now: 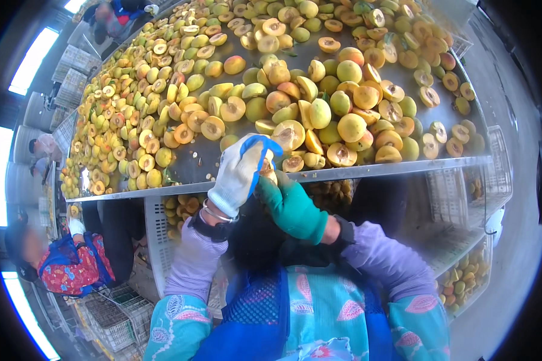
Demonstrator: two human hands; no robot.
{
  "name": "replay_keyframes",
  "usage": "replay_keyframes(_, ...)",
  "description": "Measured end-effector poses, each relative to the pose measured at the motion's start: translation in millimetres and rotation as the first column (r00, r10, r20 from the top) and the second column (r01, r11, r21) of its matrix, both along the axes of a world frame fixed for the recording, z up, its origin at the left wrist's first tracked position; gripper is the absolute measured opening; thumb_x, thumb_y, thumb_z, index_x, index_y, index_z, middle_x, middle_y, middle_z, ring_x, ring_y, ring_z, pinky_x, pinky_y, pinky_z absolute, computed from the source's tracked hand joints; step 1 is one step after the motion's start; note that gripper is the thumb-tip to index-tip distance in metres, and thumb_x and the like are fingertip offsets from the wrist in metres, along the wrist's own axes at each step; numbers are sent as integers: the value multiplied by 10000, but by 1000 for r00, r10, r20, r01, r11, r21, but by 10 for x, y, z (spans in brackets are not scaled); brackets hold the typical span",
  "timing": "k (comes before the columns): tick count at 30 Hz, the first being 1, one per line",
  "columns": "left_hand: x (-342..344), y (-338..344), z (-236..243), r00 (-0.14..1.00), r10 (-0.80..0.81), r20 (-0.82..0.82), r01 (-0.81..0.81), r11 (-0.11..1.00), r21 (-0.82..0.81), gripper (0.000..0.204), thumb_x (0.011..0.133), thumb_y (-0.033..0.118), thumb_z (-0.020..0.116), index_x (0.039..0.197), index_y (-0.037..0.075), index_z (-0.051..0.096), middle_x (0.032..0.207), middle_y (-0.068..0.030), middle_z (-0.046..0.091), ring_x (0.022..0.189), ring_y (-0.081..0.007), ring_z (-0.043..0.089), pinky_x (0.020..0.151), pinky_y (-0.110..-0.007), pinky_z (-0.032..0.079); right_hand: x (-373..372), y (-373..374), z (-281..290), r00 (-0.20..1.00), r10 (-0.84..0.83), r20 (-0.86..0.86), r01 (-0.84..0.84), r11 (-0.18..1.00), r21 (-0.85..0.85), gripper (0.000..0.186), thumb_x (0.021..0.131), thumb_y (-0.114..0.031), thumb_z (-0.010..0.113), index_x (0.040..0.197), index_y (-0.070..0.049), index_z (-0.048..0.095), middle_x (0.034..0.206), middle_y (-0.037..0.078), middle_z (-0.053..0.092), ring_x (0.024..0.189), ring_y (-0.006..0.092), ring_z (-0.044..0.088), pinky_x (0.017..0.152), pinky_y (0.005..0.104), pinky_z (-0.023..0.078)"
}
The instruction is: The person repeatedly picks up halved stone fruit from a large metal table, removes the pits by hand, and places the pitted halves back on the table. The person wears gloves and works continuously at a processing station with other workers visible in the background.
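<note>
White and blue fabric gloves the left hand, whose bent fingers close on a cut peach just beyond the near edge of the metal surface. From below, the green-gloved right hand has thumb and fingers closed on the same fruit; which hand bears more, I cannot tell. Whole and halved peaches spread toward the far edge.
</note>
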State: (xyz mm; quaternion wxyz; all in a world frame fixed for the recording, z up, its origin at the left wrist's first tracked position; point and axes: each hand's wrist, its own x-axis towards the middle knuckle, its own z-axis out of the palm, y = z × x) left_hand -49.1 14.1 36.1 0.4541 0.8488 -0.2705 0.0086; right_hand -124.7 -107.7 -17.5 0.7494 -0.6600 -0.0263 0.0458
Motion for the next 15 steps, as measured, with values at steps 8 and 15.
replay_keyframes(8, 77, -47, -70, 999, -33, 23, 35, 996, -85, 198, 946, 135, 549, 1009, 6, 685, 825, -58, 654, 688, -140, 612, 651, -257, 504, 17, -51, 191, 876, 306, -372, -79, 852, 517, 457, 1010, -502, 468, 843, -82, 532, 613, 13, 491, 463, 111, 442, 392, 284, 355)
replay_keyframes(15, 375, -48, -63, 844, -394, -364, 319, 914, -251, 411, 971, 330, 529, 938, -45, 693, 886, -120, 710, 801, -172, 664, 766, -311, 527, 39, -136, 288, 732, 647, -213, 17, 295, 955, 487, 978, -639, 390, 855, -180, 497, 584, -45, 398, 467, 111, 363, 461, 274, 300)
